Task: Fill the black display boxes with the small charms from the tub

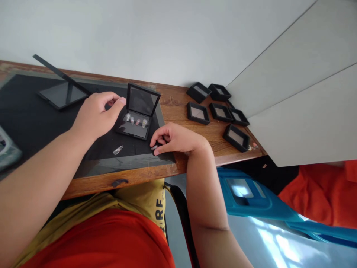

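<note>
A small black hinged case [133,130] stands open on the dark mat, its clear-windowed lid [142,99] raised. Inside, several decorated press-on nails [137,122] sit in a row. My left hand [96,113] hovers at the case's left side, thumb and forefinger closed together; whatever may be between them is hidden. Right of the case, my right hand [178,137] rests low over the mat, fingertips pinching a small shiny press-on nail [154,147], partly covered by the fingers. One loose clear nail tip [118,150] lies on the mat in front of the case.
A larger black case [63,95] stands open behind my left hand. Several black frame-like boxes [198,112] lie on the wooden table [173,97] at right, by a white panel [301,111]. A blue chair [251,197] and a person's orange clothing [326,193] are at lower right.
</note>
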A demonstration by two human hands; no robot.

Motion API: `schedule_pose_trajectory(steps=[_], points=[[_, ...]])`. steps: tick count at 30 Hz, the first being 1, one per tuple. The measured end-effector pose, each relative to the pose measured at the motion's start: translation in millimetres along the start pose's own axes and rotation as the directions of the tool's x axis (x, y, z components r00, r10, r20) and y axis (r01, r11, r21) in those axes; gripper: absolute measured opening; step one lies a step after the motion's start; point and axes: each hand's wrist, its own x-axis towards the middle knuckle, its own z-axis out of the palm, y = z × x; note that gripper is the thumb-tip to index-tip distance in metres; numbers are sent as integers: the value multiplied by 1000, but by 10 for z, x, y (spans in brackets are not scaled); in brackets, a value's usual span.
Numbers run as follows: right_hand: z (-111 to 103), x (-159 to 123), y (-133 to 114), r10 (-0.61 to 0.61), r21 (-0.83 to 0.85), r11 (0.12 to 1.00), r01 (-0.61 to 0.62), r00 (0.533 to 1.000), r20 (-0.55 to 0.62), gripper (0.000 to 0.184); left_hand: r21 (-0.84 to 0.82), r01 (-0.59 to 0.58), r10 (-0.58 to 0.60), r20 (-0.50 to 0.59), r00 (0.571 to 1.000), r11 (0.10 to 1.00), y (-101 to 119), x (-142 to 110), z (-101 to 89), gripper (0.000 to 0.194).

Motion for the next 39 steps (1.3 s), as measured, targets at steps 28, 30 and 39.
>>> schedule_pose_trajectory(steps=[28,30,39], points=[[-87,-122,44,75,61,995,-73,997,-35,27,44,76,-78,54,995,996,66,-17,-20,45],[-76,-120,31,41,102,994,-42,999,7,29,50,84,-87,60,994,995,70,-21,-19,45],[-23,-40,86,-51,51,997,56,994,-93,37,36,82,-84,57,995,996,82,-23,-23,42]])
